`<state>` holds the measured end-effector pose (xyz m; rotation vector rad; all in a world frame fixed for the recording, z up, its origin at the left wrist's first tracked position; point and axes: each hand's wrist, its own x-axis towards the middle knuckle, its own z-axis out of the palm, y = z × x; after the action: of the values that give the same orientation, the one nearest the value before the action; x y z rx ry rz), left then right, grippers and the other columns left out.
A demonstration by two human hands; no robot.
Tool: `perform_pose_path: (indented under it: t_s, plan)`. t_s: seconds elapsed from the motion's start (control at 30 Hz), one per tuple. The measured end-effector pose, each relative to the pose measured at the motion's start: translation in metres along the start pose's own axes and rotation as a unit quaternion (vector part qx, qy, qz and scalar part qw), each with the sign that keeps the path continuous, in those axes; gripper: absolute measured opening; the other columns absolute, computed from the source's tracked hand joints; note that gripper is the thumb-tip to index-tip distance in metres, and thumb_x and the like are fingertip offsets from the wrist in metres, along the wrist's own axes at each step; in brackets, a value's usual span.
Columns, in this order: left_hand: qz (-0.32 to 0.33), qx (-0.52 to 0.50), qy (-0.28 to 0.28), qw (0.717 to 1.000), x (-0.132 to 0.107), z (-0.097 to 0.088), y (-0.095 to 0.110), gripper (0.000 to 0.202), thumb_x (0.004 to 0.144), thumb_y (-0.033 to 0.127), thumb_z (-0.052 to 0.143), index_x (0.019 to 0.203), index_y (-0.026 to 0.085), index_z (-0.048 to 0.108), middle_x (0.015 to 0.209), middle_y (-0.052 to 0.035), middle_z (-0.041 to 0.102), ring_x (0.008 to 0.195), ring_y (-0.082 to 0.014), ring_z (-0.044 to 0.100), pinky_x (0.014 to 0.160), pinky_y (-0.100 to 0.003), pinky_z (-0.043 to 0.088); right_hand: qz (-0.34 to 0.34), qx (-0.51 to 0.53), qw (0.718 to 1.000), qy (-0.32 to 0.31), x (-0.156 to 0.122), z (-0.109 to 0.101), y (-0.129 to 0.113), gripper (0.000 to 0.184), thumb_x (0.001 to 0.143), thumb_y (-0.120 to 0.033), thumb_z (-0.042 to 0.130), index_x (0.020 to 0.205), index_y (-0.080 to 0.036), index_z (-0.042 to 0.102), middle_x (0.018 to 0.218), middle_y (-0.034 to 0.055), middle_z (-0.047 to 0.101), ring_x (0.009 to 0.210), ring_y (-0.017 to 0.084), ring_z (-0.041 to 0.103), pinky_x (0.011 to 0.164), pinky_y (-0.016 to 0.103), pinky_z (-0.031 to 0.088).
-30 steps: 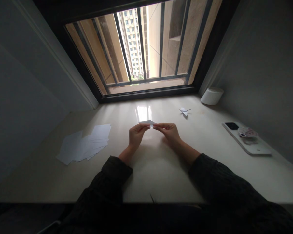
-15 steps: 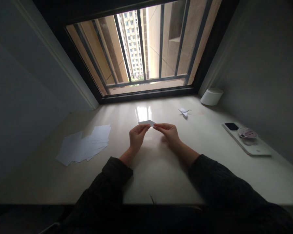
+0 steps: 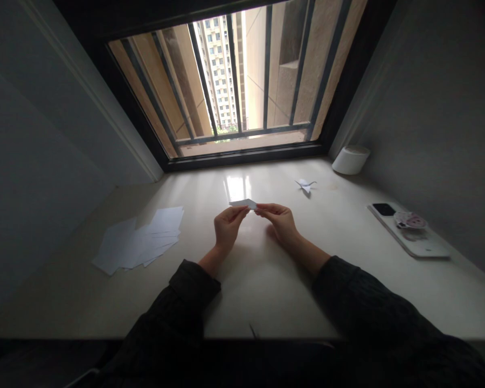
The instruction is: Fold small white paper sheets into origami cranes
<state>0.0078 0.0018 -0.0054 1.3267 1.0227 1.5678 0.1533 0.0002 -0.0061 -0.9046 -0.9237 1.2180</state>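
Folded scrap of white paper (image 3: 243, 203) pinched between two bare hands, at twelve o'clock from the wearer.
Fingertips cover its near edge, so the lower folds are hidden and any finer creases too small to read; what shows is flat, pale grey-white, pointed at its nine o'clock end. The left hand (image 3: 226, 226) and right hand (image 3: 282, 222) each have thumb and forefinger closed on it; a white folded-paper crane (image 3: 305, 186) sits between two and three o'clock of it.

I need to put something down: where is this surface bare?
Bare: between paper sheets and left hand; between right hand and phone. Crowded: the middle, around the folded paper. Tighter: far right, between paper crane and white cylinder.
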Motion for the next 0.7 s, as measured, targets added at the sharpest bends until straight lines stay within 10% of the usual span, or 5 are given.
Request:
perform_pose_path:
  t_s: [0.7]
  plan:
    - [-0.028, -0.024, -0.007, 0.999, 0.001, 0.0, 0.003, 0.023, 0.068, 0.033, 0.076, 0.084, 0.016, 0.072, 0.085, -0.0067, 0.073, 0.078, -0.0171, 0.068, 0.076, -0.033, 0.056, 0.029, 0.038, 0.999, -0.011, 0.005, -0.001, 0.011, 0.029, 0.051, -0.03, 0.085, 0.077, -0.022, 0.075, 0.079, 0.004, 0.075, 0.079, 0.019, 0.068, 0.082, 0.038, 0.051]
